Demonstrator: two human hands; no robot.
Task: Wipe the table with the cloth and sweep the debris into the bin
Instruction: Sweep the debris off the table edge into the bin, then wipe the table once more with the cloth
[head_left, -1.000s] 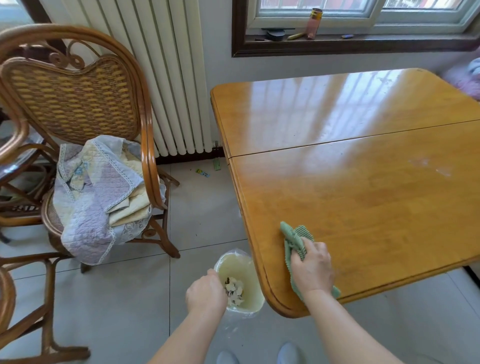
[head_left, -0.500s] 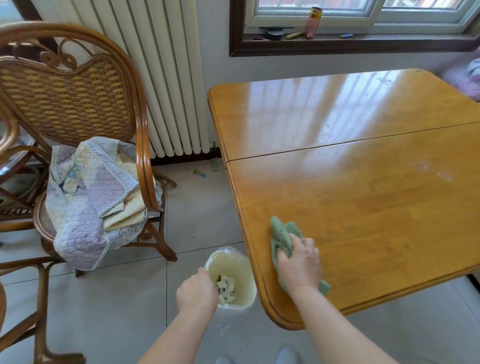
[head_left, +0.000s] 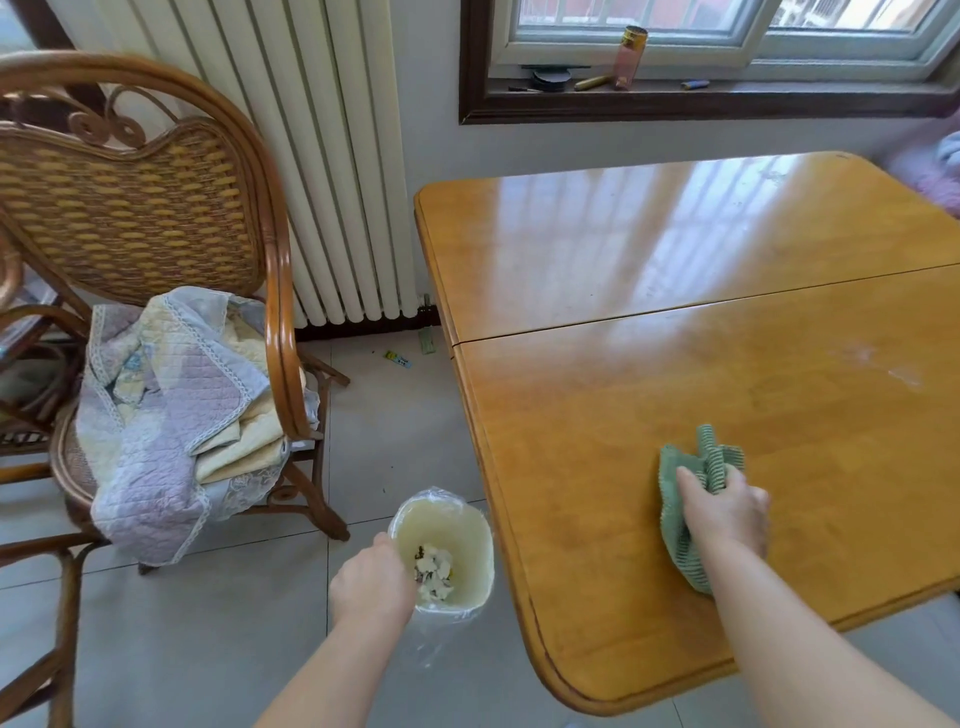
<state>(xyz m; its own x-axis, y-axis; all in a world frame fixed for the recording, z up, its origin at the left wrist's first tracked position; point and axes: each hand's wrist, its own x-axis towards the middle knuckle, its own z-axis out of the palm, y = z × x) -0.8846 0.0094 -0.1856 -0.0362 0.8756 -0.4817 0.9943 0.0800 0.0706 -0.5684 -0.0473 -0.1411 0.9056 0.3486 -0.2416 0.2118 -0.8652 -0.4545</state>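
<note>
Gripping the green cloth (head_left: 691, 499) in your right hand (head_left: 724, 512), left hand (head_left: 371, 584) clutching the bin (head_left: 470, 530) rim, you risk flicking crumbs past it onto the floor (head_left: 395, 426).

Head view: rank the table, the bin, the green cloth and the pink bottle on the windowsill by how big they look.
1. Table
2. Bin, though it sits lower on the floor, farther from the camera
3. Green cloth, partly covered by the right hand
4. Pink bottle, far off, so true size is unsure
</note>
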